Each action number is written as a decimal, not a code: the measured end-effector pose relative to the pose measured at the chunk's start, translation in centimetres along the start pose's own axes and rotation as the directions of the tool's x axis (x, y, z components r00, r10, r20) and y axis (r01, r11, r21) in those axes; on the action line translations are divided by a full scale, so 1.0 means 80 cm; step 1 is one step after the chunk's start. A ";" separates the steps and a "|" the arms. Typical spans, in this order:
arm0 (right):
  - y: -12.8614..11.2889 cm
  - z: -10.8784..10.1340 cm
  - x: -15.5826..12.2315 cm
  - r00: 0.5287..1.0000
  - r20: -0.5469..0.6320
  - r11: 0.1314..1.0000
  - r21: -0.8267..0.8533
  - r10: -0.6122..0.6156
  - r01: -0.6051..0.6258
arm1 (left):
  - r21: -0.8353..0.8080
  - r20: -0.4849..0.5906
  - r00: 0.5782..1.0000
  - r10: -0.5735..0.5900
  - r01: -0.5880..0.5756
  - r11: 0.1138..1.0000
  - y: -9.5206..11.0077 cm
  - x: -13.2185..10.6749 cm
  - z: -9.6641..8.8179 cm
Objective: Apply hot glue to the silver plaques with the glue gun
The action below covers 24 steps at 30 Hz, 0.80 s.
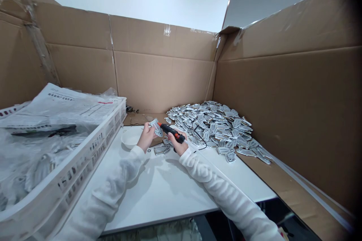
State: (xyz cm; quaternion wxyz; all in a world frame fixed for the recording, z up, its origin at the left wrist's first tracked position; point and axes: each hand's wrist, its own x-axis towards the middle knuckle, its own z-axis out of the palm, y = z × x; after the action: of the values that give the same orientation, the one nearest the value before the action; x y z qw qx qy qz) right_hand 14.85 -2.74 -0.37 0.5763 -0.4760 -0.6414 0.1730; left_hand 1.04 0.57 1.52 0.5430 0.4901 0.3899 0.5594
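My left hand (pixel 146 136) pinches a small flat grey-and-white piece (pixel 156 127) with a rounded outline. My right hand (pixel 179 144) is wrapped round a black glue gun (pixel 172 131) with an orange tip. That tip points left and is at the piece; whether they touch I cannot tell. Below the hands, a few similar pieces (pixel 162 150) lie on the white table (pixel 164 192). A white bowl (pixel 130 138) sits just left of my left hand, partly hidden by it.
A large heap of similar pieces (pixel 212 124) covers the table's back right. At the left stands a white plastic basket (pixel 93 150) with plastic bags and a printed sheet (pixel 65 103). Cardboard walls (pixel 158 71) enclose the back and sides. A black cord (pixel 201 138) runs beside the right hand.
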 end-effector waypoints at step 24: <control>0.004 0.001 0.001 0.991 0.064 0.987 -0.094 -0.122 0.127 | -0.002 0.100 0.994 0.037 -0.037 0.999 -0.014 0.006 -0.004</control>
State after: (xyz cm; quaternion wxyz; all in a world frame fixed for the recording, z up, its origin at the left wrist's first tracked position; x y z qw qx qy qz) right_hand 14.96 -2.47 -0.57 0.5433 -0.4574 -0.6939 0.1187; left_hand 1.04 1.19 0.43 0.5516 0.5245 0.3528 0.5443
